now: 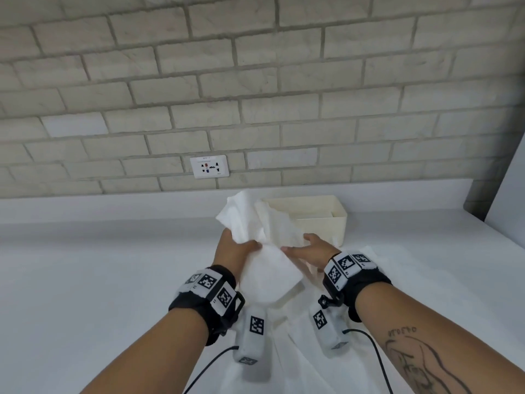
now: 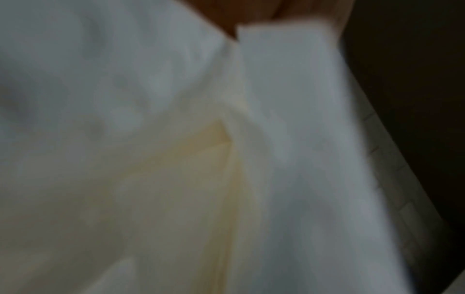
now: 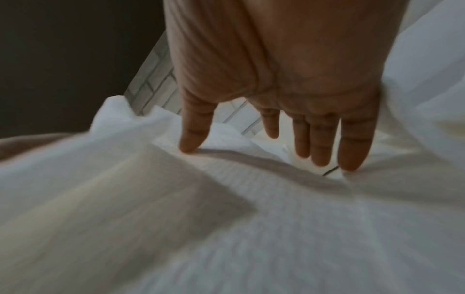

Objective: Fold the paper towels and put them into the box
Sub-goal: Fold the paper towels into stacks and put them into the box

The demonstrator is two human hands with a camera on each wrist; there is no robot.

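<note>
A white paper towel (image 1: 270,237) is held up off the table between both hands, its top flopping toward the wall. My left hand (image 1: 238,247) pinches its left edge, thumb on top; the left wrist view shows only blurred towel (image 2: 289,119). My right hand (image 1: 306,248) touches the towel's right side with straight fingers (image 3: 352,151) and its thumb laid on the sheet (image 3: 226,218). The cream box (image 1: 339,214) stands open just behind the towel, partly hidden by it. More white towels (image 1: 306,351) lie flat on the table under my wrists.
The white table (image 1: 99,265) runs to a brick wall with a socket plate (image 1: 209,166). A grey post (image 1: 488,180) rises at the back right. Black cables (image 1: 377,356) trail from the wrist cameras toward me.
</note>
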